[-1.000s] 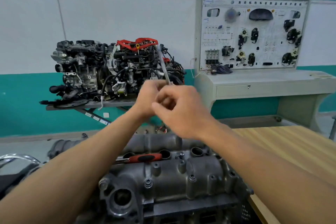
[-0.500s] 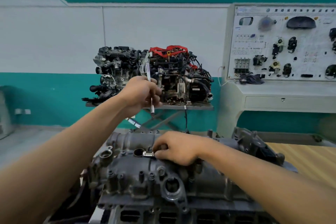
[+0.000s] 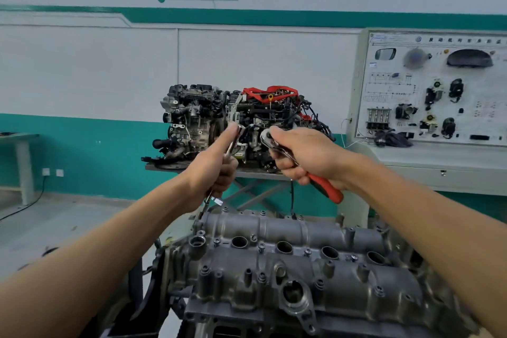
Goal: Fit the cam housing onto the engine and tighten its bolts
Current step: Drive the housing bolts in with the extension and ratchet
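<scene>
- 1 cam housing (image 3: 301, 277) lies low in the middle of the view, on top of the engine (image 3: 219, 320), with its long side running left to right. It looks seated flat, though most of the joint line is hidden.
- Several small bolts (image 3: 262, 247) stand in their bosses along the housing's top. Whether any is tight cannot be read from here.
- 4 round bores sit in a row across the housing, all uncovered.
- Left grip (image 3: 216, 164) is curled round a slim extension bar (image 3: 209, 198), with the thumb laid straight up along it. The bar's lower tip hangs just above the housing's far left corner and is not plainly on a bolt.
- Right grip (image 3: 304, 156) is wrapped round a ratchet (image 3: 326, 188) with a red handle. Its steel head pokes out by the thumb and the handle's end juts out below the palm.
- Both tools are raised above the housing, near each other but apart, and the ratchet head is not on the bar.
- By my reading the fitting is done and the tightening is yet to come: ratchet onto bar first, then each bolt in turn.
- Behind, a display engine (image 3: 236, 121) stands on a table (image 3: 255, 173), and a panel of car parts (image 3: 433, 90) stands at the right.
</scene>
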Available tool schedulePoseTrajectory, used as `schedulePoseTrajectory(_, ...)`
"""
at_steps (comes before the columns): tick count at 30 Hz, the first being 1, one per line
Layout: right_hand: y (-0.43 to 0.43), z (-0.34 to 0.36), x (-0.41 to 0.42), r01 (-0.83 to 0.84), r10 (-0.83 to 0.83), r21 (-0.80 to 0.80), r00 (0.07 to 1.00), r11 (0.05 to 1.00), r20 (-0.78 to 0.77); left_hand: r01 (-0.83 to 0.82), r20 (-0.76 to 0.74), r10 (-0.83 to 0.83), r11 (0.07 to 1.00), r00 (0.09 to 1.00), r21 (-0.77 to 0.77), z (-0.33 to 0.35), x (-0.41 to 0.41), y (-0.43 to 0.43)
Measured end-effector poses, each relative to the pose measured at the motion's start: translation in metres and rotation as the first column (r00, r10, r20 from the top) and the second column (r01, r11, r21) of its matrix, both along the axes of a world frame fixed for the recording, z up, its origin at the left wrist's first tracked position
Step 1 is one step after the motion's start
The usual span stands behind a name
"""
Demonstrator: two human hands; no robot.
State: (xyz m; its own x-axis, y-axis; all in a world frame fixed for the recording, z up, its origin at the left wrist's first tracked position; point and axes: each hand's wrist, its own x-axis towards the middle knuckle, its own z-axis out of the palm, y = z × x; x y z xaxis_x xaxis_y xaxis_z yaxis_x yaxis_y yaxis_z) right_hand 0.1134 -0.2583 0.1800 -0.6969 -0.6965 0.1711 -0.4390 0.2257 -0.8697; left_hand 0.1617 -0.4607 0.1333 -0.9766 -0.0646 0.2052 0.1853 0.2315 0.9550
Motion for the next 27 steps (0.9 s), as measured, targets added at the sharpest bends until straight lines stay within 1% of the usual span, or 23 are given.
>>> schedulePoseTrajectory(3, -0.011, 0.007, 0.01, 0.027, -0.027, 0.023, 1.0, 0.999, -0.006, 0.002, -0.059, -0.007, 0.996, 0.998, -0.085, -0.004, -0.005, 0.011)
schedulePoseTrajectory(6, -0.012, 0.007, 0.01, 0.036, -0.033, -0.044, 0.997, 0.998, 0.07, -0.051, -0.098, 0.041, 0.994, 0.994, -0.098, -0.006, -0.005, 0.013)
schedulePoseTrajectory(9, -0.009, 0.005, 0.006, 0.011, 0.002, -0.087, 0.99, 0.996, 0.14, -0.092, -0.126, 0.072, 0.982, 0.989, -0.162, -0.012, -0.006, 0.013)
schedulePoseTrajectory(13, -0.01, 0.005, 0.004, 0.003, 0.001, -0.03, 0.992, 1.0, 0.127, -0.101, -0.143, 0.072, 0.973, 0.987, -0.208, -0.015, -0.006, 0.015)
schedulePoseTrajectory(18, -0.012, 0.005, 0.001, 0.002, -0.005, 0.032, 0.995, 1.0, 0.101, -0.096, -0.164, 0.07, 0.983, 0.984, -0.155, -0.013, -0.005, 0.02)
schedulePoseTrajectory(20, -0.012, 0.006, 0.0, 0.016, -0.021, 0.086, 0.998, 0.996, 0.053, -0.081, -0.151, 0.061, 0.988, 0.987, -0.13, -0.012, -0.005, 0.021)
schedulePoseTrajectory(23, -0.016, 0.011, 0.0, 0.065, -0.047, 0.188, 0.994, 0.98, -0.096, -0.024, -0.16, 0.021, 1.0, 0.987, -0.014, -0.006, -0.007, 0.031)
schedulePoseTrajectory(24, -0.019, 0.013, 0.0, 0.082, -0.049, 0.213, 0.986, 0.974, -0.157, -0.029, -0.183, 0.033, 0.999, 0.983, 0.027, -0.001, -0.009, 0.035)
schedulePoseTrajectory(27, -0.025, 0.021, -0.001, 0.164, -0.075, 0.222, 0.929, 0.961, -0.362, -0.136, -0.265, 0.167, 0.982, 0.95, 0.132, 0.016, -0.018, 0.046)
